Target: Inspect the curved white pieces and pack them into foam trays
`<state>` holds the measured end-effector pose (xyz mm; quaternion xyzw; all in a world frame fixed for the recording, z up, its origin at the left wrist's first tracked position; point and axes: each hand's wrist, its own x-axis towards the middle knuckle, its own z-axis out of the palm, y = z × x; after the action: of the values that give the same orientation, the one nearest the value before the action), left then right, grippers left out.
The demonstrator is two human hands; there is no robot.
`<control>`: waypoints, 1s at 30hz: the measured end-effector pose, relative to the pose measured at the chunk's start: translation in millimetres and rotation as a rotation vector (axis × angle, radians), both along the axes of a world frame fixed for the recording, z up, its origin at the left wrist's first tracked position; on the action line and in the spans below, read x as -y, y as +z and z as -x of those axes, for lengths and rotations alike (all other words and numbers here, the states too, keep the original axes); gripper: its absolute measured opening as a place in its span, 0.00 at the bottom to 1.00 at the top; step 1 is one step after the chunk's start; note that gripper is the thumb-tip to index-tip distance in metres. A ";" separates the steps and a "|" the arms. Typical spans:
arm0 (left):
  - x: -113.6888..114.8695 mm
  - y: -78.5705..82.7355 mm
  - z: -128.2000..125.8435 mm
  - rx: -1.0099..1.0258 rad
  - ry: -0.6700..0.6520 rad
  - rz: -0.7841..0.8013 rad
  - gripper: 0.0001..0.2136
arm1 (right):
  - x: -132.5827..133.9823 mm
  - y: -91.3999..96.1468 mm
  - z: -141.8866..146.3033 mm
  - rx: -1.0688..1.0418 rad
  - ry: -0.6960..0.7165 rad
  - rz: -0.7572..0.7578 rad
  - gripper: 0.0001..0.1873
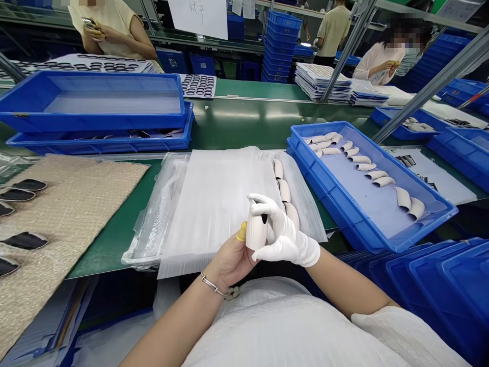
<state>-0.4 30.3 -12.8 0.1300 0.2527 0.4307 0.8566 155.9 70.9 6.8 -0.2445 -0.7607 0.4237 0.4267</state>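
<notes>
hands point(275, 245) together around white shell point(255, 230)

White shell point(255, 232) held between the hands: one, gripped by the left hand point(229, 260) and the right hand point(284, 239). Shells point(283, 190) in the clear tray point(164, 204) beside the foam sheet point(214, 204): three visible. Shells in the blue tray point(428, 230) at right: eight lying singly in a row, plus an overlapping cluster at the far end, roughly six, exact count not readable. Stacked blue trays point(95, 120) at the left rear of the desk point(237, 122): two. Dark pieces point(25, 240) on the bubble mat point(76, 204): five in view, some cut by the frame edge. Other people point(114, 25) in the background: three.
</notes>
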 end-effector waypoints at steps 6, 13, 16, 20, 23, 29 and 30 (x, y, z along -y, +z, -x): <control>-0.1 -0.1 2.7 0.002 0.010 0.018 0.24 | 5.7 -5.2 -4.4 0.003 0.029 -0.043 0.39; -2.5 1.4 0.7 -0.077 0.077 0.006 0.26 | 8.7 -0.3 -3.4 0.055 -0.063 -0.031 0.38; -0.7 0.6 -0.2 -0.078 0.056 -0.032 0.23 | 6.1 6.2 -1.1 0.044 -0.082 0.025 0.34; 3.8 -0.9 -0.5 -0.028 0.030 -0.037 0.20 | -6.0 11.1 0.4 -0.073 -0.150 0.218 0.24; 5.9 -0.9 -0.5 -0.025 0.029 0.010 0.21 | -19.0 9.0 -1.2 -0.170 -0.290 0.336 0.17; 5.5 -3.5 0.2 -0.095 0.050 -0.057 0.20 | -14.6 12.8 -4.9 -0.110 -0.394 0.574 0.14; 5.4 -4.1 0.2 -0.121 0.053 -0.085 0.20 | -10.5 15.1 -4.3 -0.107 -0.356 0.602 0.16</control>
<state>-0.6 24.9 -16.9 0.1853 0.2886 0.4548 0.8219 160.2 81.5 21.9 -0.4656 -0.5237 0.5599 0.4421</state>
